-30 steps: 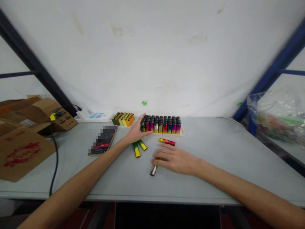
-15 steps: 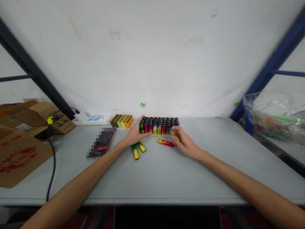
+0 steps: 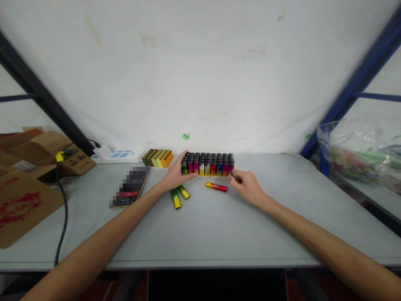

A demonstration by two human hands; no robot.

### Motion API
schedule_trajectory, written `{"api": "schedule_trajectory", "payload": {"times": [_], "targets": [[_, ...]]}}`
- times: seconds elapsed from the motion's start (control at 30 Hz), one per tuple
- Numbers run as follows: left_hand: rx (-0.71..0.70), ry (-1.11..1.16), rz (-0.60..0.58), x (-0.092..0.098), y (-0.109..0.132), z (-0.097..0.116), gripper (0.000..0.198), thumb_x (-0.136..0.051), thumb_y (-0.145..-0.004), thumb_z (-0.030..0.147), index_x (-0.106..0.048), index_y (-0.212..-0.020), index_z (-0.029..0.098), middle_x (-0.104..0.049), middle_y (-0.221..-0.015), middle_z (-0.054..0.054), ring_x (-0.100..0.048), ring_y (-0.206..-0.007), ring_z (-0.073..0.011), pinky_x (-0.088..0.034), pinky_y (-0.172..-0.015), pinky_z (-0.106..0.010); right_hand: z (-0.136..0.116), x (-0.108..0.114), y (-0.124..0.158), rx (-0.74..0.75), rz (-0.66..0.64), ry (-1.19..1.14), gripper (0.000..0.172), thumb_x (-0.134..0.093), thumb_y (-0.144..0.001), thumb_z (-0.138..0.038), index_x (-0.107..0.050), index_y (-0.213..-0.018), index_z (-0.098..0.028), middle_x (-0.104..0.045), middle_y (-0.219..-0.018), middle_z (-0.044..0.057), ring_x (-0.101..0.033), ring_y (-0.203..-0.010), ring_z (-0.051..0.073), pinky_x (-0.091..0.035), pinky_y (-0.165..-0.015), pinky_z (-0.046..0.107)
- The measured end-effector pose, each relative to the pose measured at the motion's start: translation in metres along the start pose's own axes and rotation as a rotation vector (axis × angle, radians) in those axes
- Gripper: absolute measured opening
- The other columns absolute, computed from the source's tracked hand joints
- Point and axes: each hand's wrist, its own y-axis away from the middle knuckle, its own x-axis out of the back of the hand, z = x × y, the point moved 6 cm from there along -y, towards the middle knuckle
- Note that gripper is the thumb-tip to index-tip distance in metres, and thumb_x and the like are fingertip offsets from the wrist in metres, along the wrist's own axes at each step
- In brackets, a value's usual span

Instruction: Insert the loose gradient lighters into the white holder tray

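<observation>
Several upright lighters with black tops and shiny coloured bodies stand packed in a block (image 3: 207, 164) near the wall. My left hand (image 3: 173, 173) cups the left end of this block, thumb along the front and fingers round the side. At the front right corner my right hand (image 3: 249, 186) is closed on a lighter (image 3: 236, 177); its dark top end shows and my fingers hide the rest. A yellow-and-red lighter-shaped piece (image 3: 216, 187) lies in front of the block. Two green-and-yellow pieces (image 3: 176, 199) lie below my left wrist.
Left of the block stands a group of yellow and brown tubes (image 3: 158, 158). A white power strip (image 3: 120, 156), a dark flat box (image 3: 131, 186), a cable (image 3: 65, 209) and cardboard boxes (image 3: 28, 205) occupy the left. A clear plastic bag (image 3: 360, 150) is beyond the right table edge.
My right hand has moved slightly right, away from the block's front and the lying yellow-and-red piece. The lighter in it has turned. My left hand stays at the block; the view has shifted slightly.
</observation>
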Motion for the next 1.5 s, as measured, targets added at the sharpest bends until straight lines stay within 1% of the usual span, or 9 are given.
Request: {"api": "schedule_trajectory", "payload": {"times": [0.17, 0.3, 0.63, 0.77, 0.87, 1.03, 1.23, 1.37, 1.5], "targets": [[-0.002, 0.004, 0.004, 0.000, 0.000, 0.000, 0.109, -0.078, -0.077, 0.057, -0.020, -0.161, 0.018, -0.054, -0.147, -0.016, -0.054, -0.136, -0.0341, -0.038, -0.120, -0.048, -0.003, -0.001, 0.000, 0.034, 0.003, -0.006, 0.031, -0.046, -0.095, -0.038, -0.043, -0.068, -0.022, -0.041, -0.054, -0.006, -0.034, -0.050, 0.011, -0.024, -0.054, 0.027], [0.010, 0.009, -0.008, 0.001, 0.001, 0.002, 0.109, -0.078, -0.077, 0.058, -0.020, -0.161, 0.017, -0.050, -0.151, -0.017, -0.051, -0.139, -0.0351, -0.034, -0.123, -0.050, -0.002, 0.007, -0.001, 0.026, 0.023, -0.078, 0.033, -0.046, -0.101, -0.050, -0.053, -0.086, -0.022, -0.053, -0.063, -0.005, -0.045, -0.055, 0.013, -0.032, -0.056, 0.026], [0.008, 0.013, -0.017, 0.000, 0.000, 0.001, 0.109, -0.077, -0.078, 0.057, -0.019, -0.161, 0.018, -0.050, -0.151, -0.016, -0.050, -0.140, -0.0345, -0.033, -0.123, -0.049, 0.041, 0.042, -0.018, 0.111, 0.395, 0.000, 0.037, -0.041, -0.104, -0.050, -0.062, -0.106, -0.019, -0.058, -0.099, 0.010, -0.057, -0.098, 0.025, -0.050, -0.083, 0.037], [0.007, 0.010, -0.017, 0.000, 0.000, 0.000, 0.109, -0.077, -0.078, 0.057, -0.019, -0.161, 0.017, -0.051, -0.150, -0.017, -0.051, -0.139, -0.0342, -0.033, -0.123, -0.049, 0.064, 0.043, -0.027, 0.040, 0.305, 0.090, 0.041, -0.042, -0.104, -0.054, -0.062, -0.094, -0.020, -0.060, -0.078, 0.003, -0.057, -0.073, 0.020, -0.045, -0.071, 0.032], [0.017, -0.004, -0.015, 0.001, 0.001, 0.001, 0.109, -0.077, -0.078, 0.057, -0.019, -0.161, 0.017, -0.049, -0.152, -0.017, -0.049, -0.140, -0.0344, -0.033, -0.123, -0.049, 0.080, 0.043, -0.030, -0.069, 0.323, 0.023, 0.043, -0.044, -0.102, -0.057, -0.058, -0.084, -0.021, -0.060, -0.065, 0.000, -0.056, -0.060, 0.017, -0.041, -0.063, 0.029], [0.012, -0.018, -0.011, 0.001, 0.001, 0.004, 0.107, -0.076, -0.079, 0.057, -0.019, -0.161, 0.017, -0.046, -0.154, -0.017, -0.048, -0.142, -0.0336, -0.034, -0.123, -0.048, 0.081, 0.026, -0.037, 0.045, 0.192, -0.040, 0.035, -0.045, -0.103, -0.051, -0.059, -0.094, -0.021, -0.071, -0.081, 0.005, -0.066, -0.071, 0.020, -0.048, -0.069, 0.030], [0.013, -0.012, -0.013, 0.002, 0.001, 0.004, 0.108, -0.076, -0.079, 0.057, -0.018, -0.161, 0.017, -0.047, -0.154, -0.017, -0.049, -0.141, -0.0342, -0.034, -0.122, -0.049, 0.067, 0.014, -0.040, 0.270, 0.033, 0.139, 0.024, -0.043, -0.104, -0.038, -0.060, -0.109, -0.020, -0.066, -0.107, 0.014, -0.063, -0.099, 0.027, -0.051, -0.090, 0.040], [0.019, -0.014, -0.018, 0.001, 0.000, 0.003, 0.108, -0.076, -0.079, 0.058, -0.019, -0.161, 0.016, -0.048, -0.153, -0.017, -0.049, -0.140, -0.0339, -0.034, -0.122, -0.048, 0.075, 0.008, -0.042, 0.188, -0.031, 0.060, 0.026, -0.041, -0.105, -0.036, -0.054, -0.120, -0.019, -0.069, -0.099, 0.011, -0.066, -0.087, 0.025, -0.052, -0.081, 0.038], [0.020, -0.017, -0.017, 0.001, 0.000, 0.003, 0.109, -0.076, -0.079, 0.058, -0.018, -0.161, 0.016, -0.050, -0.151, -0.018, -0.052, -0.138, -0.0343, -0.035, -0.122, -0.050, 0.084, -0.001, -0.044, 0.156, -0.040, 0.090, 0.018, -0.046, -0.102, -0.028, -0.054, -0.115, -0.018, -0.071, -0.100, 0.012, -0.067, -0.087, 0.024, -0.051, -0.079, 0.035]]}}
